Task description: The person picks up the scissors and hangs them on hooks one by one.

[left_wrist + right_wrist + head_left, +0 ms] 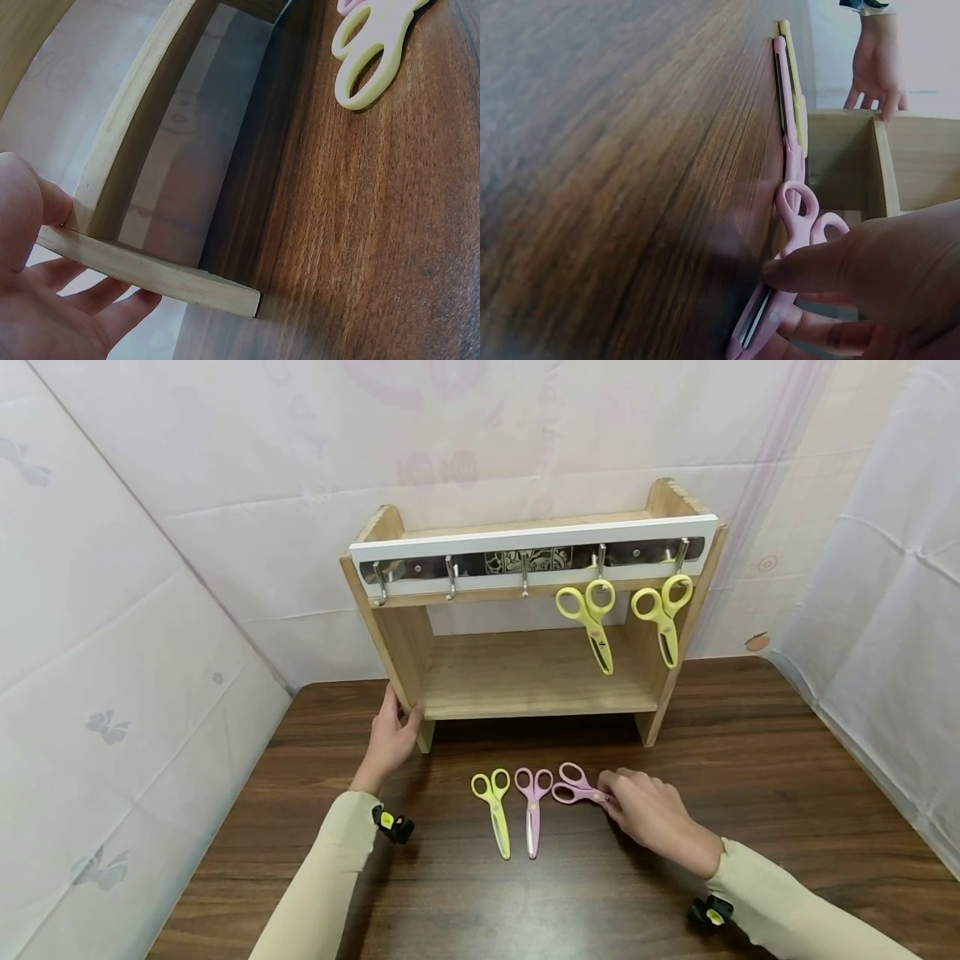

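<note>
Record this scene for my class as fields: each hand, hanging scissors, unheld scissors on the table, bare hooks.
Left hand: grips the wooden shelf at its lower left side
Right hand: pinches pink scissors toward the blade end
Hanging: two yellow pairs, on the two rightmost hooks
Unheld on table: yellow scissors beside other pink scissors
Bare hooks: the three leftmost
</note>
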`<state>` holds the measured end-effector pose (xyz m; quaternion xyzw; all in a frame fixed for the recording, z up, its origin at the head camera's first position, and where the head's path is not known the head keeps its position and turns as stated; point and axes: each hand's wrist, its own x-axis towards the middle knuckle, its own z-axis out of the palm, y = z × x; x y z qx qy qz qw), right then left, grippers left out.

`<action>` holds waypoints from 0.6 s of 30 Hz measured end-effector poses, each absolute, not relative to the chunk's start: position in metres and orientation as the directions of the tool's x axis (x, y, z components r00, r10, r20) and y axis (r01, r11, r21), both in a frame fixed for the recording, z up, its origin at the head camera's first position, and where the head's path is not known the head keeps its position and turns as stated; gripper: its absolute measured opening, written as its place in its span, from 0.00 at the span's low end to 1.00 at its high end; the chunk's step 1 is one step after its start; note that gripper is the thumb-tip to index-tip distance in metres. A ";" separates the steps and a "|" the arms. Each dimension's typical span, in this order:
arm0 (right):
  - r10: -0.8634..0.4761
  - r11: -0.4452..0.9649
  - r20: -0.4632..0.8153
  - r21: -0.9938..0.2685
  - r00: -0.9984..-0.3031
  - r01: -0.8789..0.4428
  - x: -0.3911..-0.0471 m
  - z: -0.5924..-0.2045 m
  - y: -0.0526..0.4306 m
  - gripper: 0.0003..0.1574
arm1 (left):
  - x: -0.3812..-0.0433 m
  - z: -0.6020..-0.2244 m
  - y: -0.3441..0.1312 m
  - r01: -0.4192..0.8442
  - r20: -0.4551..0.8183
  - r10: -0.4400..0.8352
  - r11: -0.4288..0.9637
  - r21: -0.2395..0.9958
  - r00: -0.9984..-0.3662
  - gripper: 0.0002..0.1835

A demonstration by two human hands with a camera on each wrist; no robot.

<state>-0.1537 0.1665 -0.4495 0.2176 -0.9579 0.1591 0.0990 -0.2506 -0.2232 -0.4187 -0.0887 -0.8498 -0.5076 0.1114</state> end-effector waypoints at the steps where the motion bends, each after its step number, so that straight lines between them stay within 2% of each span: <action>1: -0.391 0.852 0.259 -0.263 -0.883 -0.454 -0.153 -0.450 0.167 0.13 | -0.250 -0.418 -0.222 0.264 0.280 0.038 0.468 0.843 -0.959 0.30; 18: -0.409 0.835 0.254 -0.283 -0.876 -0.472 -0.154 -0.452 0.170 0.15 | -0.250 -0.418 -0.223 0.265 0.281 0.039 0.476 0.838 -0.959 0.30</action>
